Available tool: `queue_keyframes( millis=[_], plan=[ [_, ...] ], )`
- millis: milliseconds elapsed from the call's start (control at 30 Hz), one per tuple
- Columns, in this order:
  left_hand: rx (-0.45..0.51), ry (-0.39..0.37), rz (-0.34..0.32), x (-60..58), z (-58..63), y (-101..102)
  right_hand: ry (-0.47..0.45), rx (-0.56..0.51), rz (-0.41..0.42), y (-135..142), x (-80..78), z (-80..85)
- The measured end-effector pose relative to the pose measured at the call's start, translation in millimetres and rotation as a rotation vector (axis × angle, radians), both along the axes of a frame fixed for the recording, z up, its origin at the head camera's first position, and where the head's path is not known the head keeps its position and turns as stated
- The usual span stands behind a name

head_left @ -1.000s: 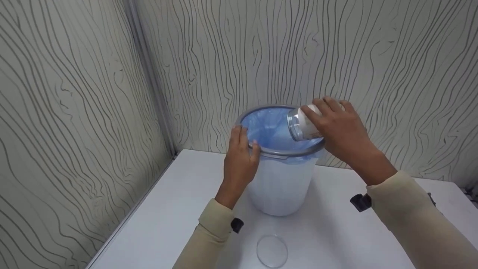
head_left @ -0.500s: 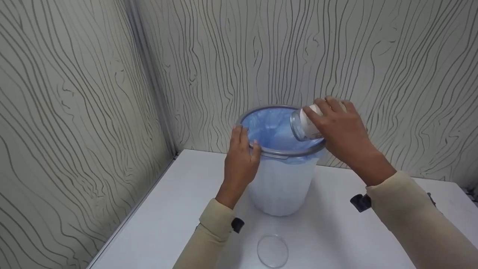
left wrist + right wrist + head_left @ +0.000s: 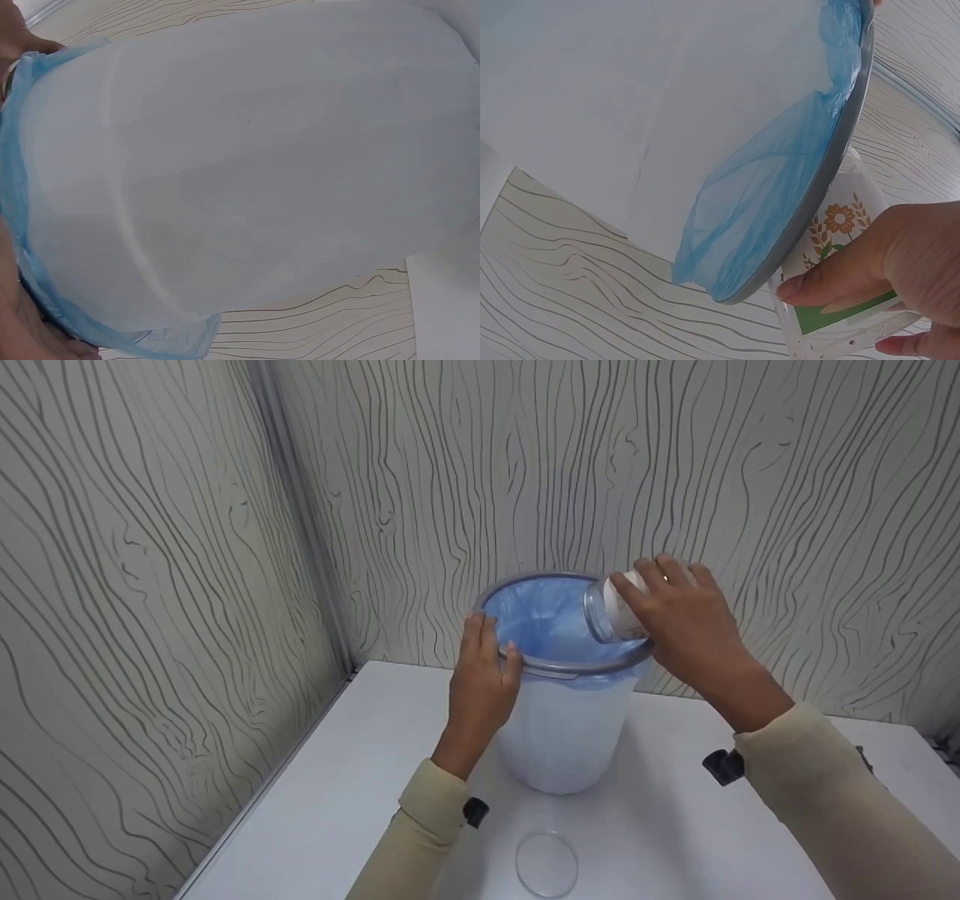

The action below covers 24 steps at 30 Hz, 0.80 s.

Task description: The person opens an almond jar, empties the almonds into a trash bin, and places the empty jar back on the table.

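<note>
A white trash can (image 3: 566, 727) with a grey rim (image 3: 559, 666) and a blue bag (image 3: 544, 615) inside stands upright on the table. My left hand (image 3: 484, 682) grips the rim at its near left, thumb and fingers spread along it. Over the can's right side my right hand (image 3: 686, 619) holds a clear jar (image 3: 598, 613), tipped with its mouth toward the inside. In the right wrist view, its white label (image 3: 838, 219) shows an orange flower, wheat ears and a green band. Small dark specks show near the jar's base; the bottom of the bag is hidden.
A clear round lid (image 3: 547, 864) lies flat on the white table (image 3: 352, 780), in front of the can. Behind stands a panel wall (image 3: 465, 472) with a wood-grain line pattern, and a second panel (image 3: 150, 585) closes the left side.
The jar's mouth has drawn back slightly to the right over the rim, with the right hand still holding it. My left hand, the trash can and the lid stay where they were.
</note>
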<state>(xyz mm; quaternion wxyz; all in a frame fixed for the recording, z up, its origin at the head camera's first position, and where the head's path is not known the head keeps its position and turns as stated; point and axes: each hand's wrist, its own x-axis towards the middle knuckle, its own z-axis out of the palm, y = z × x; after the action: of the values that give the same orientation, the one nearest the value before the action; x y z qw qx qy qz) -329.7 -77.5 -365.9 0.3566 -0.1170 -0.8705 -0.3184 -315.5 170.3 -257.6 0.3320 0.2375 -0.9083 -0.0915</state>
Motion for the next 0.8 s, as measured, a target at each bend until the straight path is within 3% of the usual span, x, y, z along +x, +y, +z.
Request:
queue_keyframes(
  millis=[233,800],
  plan=[
    [0.003,-0.032,0.003,0.8,1.5,0.7,0.011,0.006,0.028,0.7,-0.3,-0.3],
    [0.006,-0.014,-0.006,1.1,2.2,-0.3,0.041,-0.034,0.007,3.0,-0.3,-6.2]
  ],
)
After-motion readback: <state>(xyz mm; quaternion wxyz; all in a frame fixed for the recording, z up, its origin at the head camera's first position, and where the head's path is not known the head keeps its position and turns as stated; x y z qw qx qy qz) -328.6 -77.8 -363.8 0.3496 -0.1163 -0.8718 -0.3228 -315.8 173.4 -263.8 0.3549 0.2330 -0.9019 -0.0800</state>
